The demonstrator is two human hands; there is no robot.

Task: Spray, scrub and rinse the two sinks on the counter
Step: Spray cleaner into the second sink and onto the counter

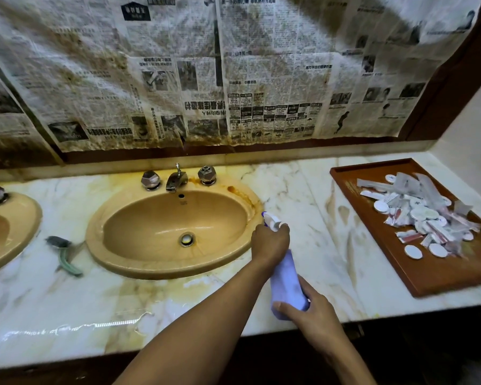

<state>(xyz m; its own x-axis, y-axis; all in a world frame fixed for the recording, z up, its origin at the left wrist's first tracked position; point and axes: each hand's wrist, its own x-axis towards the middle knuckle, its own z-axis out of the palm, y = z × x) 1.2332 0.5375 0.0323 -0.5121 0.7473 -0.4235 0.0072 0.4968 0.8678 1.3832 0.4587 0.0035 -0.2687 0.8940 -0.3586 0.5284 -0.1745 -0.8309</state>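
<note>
Spray bottle (285, 279): pale purple with a white nozzle. You held it tilted above the counter (67, 315), just beside the right rim of the whole sink (161, 269), with the nozzle aimed toward the basin.
Left hand (270, 241): your fingers were curled round the bottle's neck, right under the nozzle.
Right hand (314, 309): it gripped the bottle's base, thumb laid across it.
Sinks: both were tan ovals. The whole one showed rusty stains along its back right rim and around the tap (175, 179).
Second sink (31, 218): it sat at the counter's left end, cut off by the picture's edge.
Brush (64, 254): it lay on the counter between the sinks, too blurred to make out clearly.
Hidden: your left hand covered the trigger, so you could not tell whether a finger pressed it.
Tray (428, 273): it sat at the counter's right end and held small white packets, their print too small to read.
</note>
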